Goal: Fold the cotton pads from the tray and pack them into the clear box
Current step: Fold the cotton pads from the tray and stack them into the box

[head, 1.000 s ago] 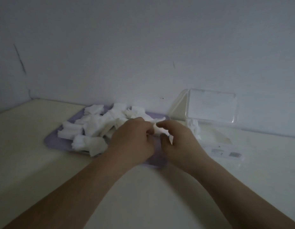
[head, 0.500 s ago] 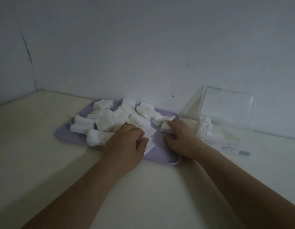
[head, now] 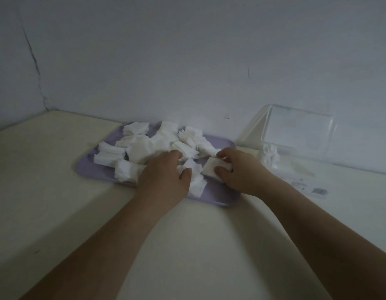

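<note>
A lilac tray lies on the cream table and carries several loose white cotton pads. My right hand grips a folded cotton pad over the tray's right part, thumb in front and fingers behind. My left hand rests palm down on a flat pad near the tray's front edge, its thumb lying on the pad. The clear box stands to the right against the wall with its lid up, and a few folded pads stand inside at its left end.
A flat clear wrapper with a printed label lies in front of the box. The pale wall runs close behind the tray and box, meeting a side wall at the far left. Bare cream tabletop lies between my forearms.
A second ago both hands held one pad together above the tray. The hands then parted: the right one kept the folded pad, the left came down onto a flat pad on the tray.
</note>
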`<state>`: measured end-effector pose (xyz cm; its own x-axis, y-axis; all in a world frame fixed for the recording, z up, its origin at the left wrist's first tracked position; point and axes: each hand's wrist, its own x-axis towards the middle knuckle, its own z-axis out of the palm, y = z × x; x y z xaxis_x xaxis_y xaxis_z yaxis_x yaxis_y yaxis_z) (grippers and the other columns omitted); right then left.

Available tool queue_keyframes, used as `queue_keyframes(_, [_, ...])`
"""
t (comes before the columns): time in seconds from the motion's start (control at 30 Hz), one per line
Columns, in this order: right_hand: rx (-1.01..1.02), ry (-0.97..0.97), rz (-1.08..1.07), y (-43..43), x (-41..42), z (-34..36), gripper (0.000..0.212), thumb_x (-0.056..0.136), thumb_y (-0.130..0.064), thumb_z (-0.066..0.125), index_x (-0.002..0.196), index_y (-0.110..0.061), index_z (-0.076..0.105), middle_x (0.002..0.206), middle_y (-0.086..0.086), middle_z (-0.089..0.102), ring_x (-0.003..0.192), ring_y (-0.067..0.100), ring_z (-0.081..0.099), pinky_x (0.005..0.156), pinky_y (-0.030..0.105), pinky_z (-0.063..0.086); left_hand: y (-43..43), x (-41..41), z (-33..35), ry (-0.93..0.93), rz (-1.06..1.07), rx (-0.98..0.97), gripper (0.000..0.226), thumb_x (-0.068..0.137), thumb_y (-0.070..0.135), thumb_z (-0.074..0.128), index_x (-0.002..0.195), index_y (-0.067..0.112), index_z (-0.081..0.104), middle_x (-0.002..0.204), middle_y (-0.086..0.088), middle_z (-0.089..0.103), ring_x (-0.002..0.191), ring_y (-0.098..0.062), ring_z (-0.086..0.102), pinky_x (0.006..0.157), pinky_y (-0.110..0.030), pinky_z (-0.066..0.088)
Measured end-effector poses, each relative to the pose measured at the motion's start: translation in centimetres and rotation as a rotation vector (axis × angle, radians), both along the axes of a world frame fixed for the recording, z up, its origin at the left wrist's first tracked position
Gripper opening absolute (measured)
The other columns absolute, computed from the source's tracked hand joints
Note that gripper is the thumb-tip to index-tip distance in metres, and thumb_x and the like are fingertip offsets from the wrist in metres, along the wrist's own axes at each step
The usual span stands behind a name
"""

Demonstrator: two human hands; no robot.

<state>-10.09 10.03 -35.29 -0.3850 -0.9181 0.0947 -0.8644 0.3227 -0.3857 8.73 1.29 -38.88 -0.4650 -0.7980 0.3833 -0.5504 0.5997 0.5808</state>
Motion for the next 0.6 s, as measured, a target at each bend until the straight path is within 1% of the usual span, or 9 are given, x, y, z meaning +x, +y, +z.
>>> queue_keyframes(0.07, [-0.009, -0.012, 0.016, 0.0, 0.2, 0.3, 0.048, 0.095, -0.033, 0.067, 0.141, -0.024, 0.055, 0.131, 0.004, 0.066, 0.118, 0.026, 0.062, 0.101, 0.032, 0.047, 0.3, 0.1, 0.1, -0.011, -0.023, -0.008, 0.045, 0.094, 0.037, 0.063, 0.135, 0.019, 0.058, 0.126, -0.004, 0.067, 0.114, -0.028, 0.062, 0.096, -0.043, 0.052])
queue_keyframes(0.13, [-0.020, -0.054, 0.018, 0.0, 0.4, 0.5, 0.052, 0.092, -0.031, 0.072, 0.140, -0.026, 0.055, 0.122, -0.001, 0.067, 0.112, 0.022, 0.064, 0.096, 0.030, 0.049, 0.3, 0.4, 0.2, -0.009, -0.042, 0.014, 0.047, 0.094, 0.037, 0.064, 0.138, 0.023, 0.057, 0.129, 0.000, 0.066, 0.113, -0.024, 0.063, 0.097, -0.041, 0.052])
queue_keyframes(0.27, [-0.173, -0.240, 0.016, 0.6, 0.1, 0.6, 0.054, 0.086, -0.020, 0.078, 0.135, -0.028, 0.057, 0.101, -0.010, 0.059, 0.081, 0.009, 0.061, 0.065, 0.017, 0.051, 0.2, 0.4, 0.4, 0.066, -0.090, 0.112, 0.054, 0.091, 0.030, 0.072, 0.142, 0.028, 0.053, 0.126, 0.008, 0.059, 0.109, -0.016, 0.060, 0.099, -0.034, 0.049])
queue_keyframes(0.3, [-0.220, -0.267, 0.008, 0.8, 0.1, 0.4, 0.056, 0.085, -0.018, 0.079, 0.135, -0.029, 0.057, 0.102, -0.010, 0.058, 0.081, 0.009, 0.060, 0.065, 0.018, 0.051, 0.1, 0.4, 0.4, 0.112, -0.106, 0.127, 0.055, 0.089, 0.025, 0.074, 0.140, 0.028, 0.055, 0.121, 0.009, 0.058, 0.104, -0.014, 0.059, 0.096, -0.031, 0.049])
queue_keyframes(0.4, [-0.333, -0.352, -0.019, 1.4, 0.2, -1.1, 0.065, 0.080, -0.013, 0.081, 0.138, -0.029, 0.056, 0.111, -0.010, 0.062, 0.093, 0.017, 0.065, 0.082, 0.032, 0.056, -0.4, 0.2, 0.3, 0.243, -0.139, 0.081, 0.057, 0.080, 0.008, 0.080, 0.132, 0.023, 0.062, 0.116, 0.005, 0.059, 0.091, -0.004, 0.056, 0.088, -0.018, 0.049])
queue_keyframes(0.43, [-0.367, -0.391, -0.031, 1.6, 0.3, -1.6, 0.066, 0.079, -0.012, 0.081, 0.138, -0.028, 0.056, 0.114, -0.009, 0.064, 0.096, 0.017, 0.066, 0.085, 0.032, 0.056, -0.4, 0.2, 0.5, 0.283, -0.133, 0.069, 0.057, 0.078, 0.005, 0.081, 0.129, 0.022, 0.063, 0.117, 0.006, 0.059, 0.087, -0.002, 0.056, 0.083, -0.011, 0.048])
queue_keyframes(0.47, [-0.392, -0.418, -0.039, 1.8, 0.3, -2.2, 0.064, 0.080, -0.012, 0.081, 0.136, -0.028, 0.057, 0.115, -0.008, 0.066, 0.096, 0.015, 0.067, 0.085, 0.026, 0.055, -0.3, 0.2, 0.7, 0.335, -0.124, 0.083, 0.057, 0.076, 0.004, 0.083, 0.127, 0.023, 0.065, 0.119, 0.007, 0.060, 0.086, -0.002, 0.058, 0.080, -0.007, 0.047])
queue_keyframes(0.53, [-0.420, -0.425, -0.031, 2.1, 0.3, -2.9, 0.056, 0.082, -0.013, 0.079, 0.132, -0.028, 0.060, 0.114, -0.008, 0.068, 0.095, 0.010, 0.066, 0.080, 0.014, 0.048, 0.0, 0.1, 1.1, 0.468, -0.115, 0.176, 0.047, 0.074, 0.006, 0.088, 0.114, 0.022, 0.071, 0.117, 0.009, 0.065, 0.087, -0.004, 0.064, 0.078, -0.013, 0.053])
queue_keyframes(0.6, [-0.455, -0.448, -0.010, 2.2, 0.3, -3.4, 0.047, 0.087, -0.012, 0.074, 0.129, -0.028, 0.062, 0.119, -0.010, 0.069, 0.097, 0.010, 0.067, 0.082, 0.015, 0.046, 0.5, 0.2, 1.6, 0.571, -0.119, 0.305, 0.028, 0.075, 0.009, 0.088, 0.096, 0.022, 0.075, 0.106, 0.009, 0.074, 0.086, -0.010, 0.069, 0.078, -0.023, 0.057])
